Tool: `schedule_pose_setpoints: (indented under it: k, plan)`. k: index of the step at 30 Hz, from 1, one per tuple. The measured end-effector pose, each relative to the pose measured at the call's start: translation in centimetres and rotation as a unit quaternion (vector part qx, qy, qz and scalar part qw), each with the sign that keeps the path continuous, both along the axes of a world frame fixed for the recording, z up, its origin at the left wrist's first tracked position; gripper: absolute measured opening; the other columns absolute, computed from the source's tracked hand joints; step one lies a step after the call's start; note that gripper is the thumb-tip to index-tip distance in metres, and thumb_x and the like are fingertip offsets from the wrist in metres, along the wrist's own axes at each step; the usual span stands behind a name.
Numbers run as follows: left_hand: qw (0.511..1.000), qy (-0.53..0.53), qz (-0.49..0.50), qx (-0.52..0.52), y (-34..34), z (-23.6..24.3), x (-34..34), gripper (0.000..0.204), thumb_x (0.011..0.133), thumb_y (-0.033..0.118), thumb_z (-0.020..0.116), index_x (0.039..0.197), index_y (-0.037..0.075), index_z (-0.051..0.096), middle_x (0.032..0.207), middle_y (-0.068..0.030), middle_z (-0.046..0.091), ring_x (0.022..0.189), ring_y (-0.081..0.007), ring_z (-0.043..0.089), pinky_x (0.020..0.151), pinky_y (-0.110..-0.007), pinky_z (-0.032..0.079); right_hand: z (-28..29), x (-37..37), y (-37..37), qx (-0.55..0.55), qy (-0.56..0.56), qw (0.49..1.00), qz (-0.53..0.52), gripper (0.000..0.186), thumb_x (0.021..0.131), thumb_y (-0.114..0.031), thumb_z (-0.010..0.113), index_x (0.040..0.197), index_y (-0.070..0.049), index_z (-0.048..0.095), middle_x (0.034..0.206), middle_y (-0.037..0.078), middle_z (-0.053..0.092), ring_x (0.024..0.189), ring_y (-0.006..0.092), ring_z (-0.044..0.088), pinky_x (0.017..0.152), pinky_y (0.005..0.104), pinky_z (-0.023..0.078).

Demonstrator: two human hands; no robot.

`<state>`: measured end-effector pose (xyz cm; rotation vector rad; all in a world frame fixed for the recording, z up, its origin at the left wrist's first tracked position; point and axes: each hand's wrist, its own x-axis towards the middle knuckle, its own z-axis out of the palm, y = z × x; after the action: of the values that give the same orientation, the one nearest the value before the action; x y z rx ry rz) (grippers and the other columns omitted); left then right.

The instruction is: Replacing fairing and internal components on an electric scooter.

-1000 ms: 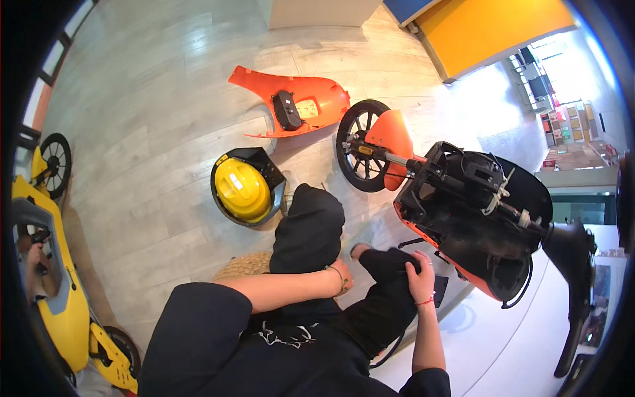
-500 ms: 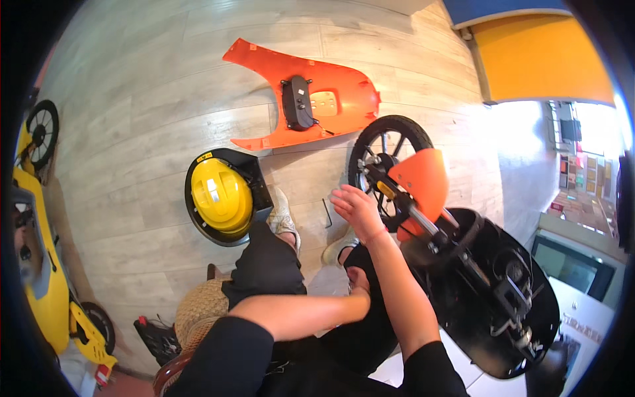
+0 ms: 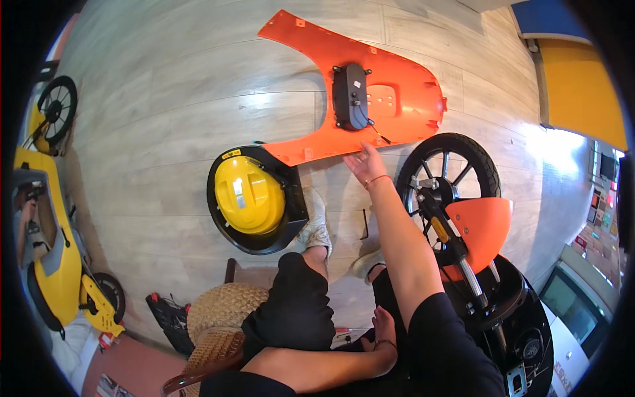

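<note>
My right hand (image 3: 365, 164) reaches forward with its fingers stretched out, its fingertips at the near edge of an orange plastic panel (image 3: 410, 79). Whether the fingertips press on that edge I cannot tell. The panel lies on the floor with its hollow side up, and a black oval box with a short cable (image 3: 351, 98) is fixed to it. My left hand (image 3: 382, 328) is by my right thigh, fingers apart and nothing visible in it. To the right of my right arm is a black spoked wheel (image 3: 450, 173) on a fork, with an orange mudguard (image 3: 486, 228).
A black shell (image 3: 296, 210) holding a yellow dome-shaped part (image 3: 248, 195) is on the floor left of my foot. A hex key (image 3: 364, 223) lies between my feet. A woven chair (image 3: 221, 311) is at lower left, a yellow ride-on vehicle (image 3: 63, 264) farther left.
My right hand has moved from above the wheel forward to the orange panel's edge. The view has shifted, so the floor items appear farther right. My left hand stays near my thigh, fingers now spread.
</note>
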<state>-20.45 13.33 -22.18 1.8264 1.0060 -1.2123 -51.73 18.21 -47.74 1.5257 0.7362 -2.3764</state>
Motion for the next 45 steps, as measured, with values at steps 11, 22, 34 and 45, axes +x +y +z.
schedule_pose_setpoints:
  k: [11,22,34,45]
  plan:
    - [0.998,-0.054,0.038,0.016,0.1,-1.0,-1.0,0.062,0.086,0.048,0.042,0.133,0.009,0.032,0.137,-0.0143,0.036,0.123,-0.0336,0.037,0.094,-0.057,0.031,2.9,-1.0,0.7,-0.054,0.073,0.996,-0.005,0.026,0.075,0.001,0.049,0.101,0.0,0.048,0.101,0.014,0.057,0.097,0.0309,0.055,0.086,0.0417,0.045]
    - [0.986,-0.087,0.072,0.122,-4.4,-1.5,-0.8,0.047,0.08,0.032,0.055,0.124,0.016,0.05,0.125,-0.004,0.05,0.118,-0.0288,0.043,0.087,-0.056,0.033,28.6,6.6,2.6,0.047,0.267,0.958,0.09,0.04,0.075,0.004,0.047,0.115,0.002,0.047,0.112,0.012,0.056,0.105,0.0267,0.054,0.09,0.0385,0.044]
    - [0.757,-0.408,0.435,0.267,-11.1,-2.4,-3.0,0.039,0.082,0.034,0.051,0.114,0.013,0.057,0.118,-0.0087,0.057,0.102,-0.023,0.055,0.08,-0.042,0.043,44.0,19.1,3.3,0.226,0.276,0.933,0.044,0.043,0.069,0.007,0.047,0.112,0.006,0.048,0.105,0.015,0.058,0.094,0.0253,0.059,0.086,0.0354,0.048]
    - [-0.166,-0.666,0.722,0.091,-20.6,9.1,-14.2,0.031,0.09,0.028,0.045,0.112,0.006,0.052,0.099,-0.0077,0.059,0.077,-0.0178,0.059,0.069,-0.029,0.051,46.5,30.1,-0.6,0.203,0.317,0.926,-0.007,0.033,0.069,0.007,0.048,0.101,0.002,0.054,0.093,0.01,0.06,0.079,0.0197,0.061,0.071,0.0313,0.051]
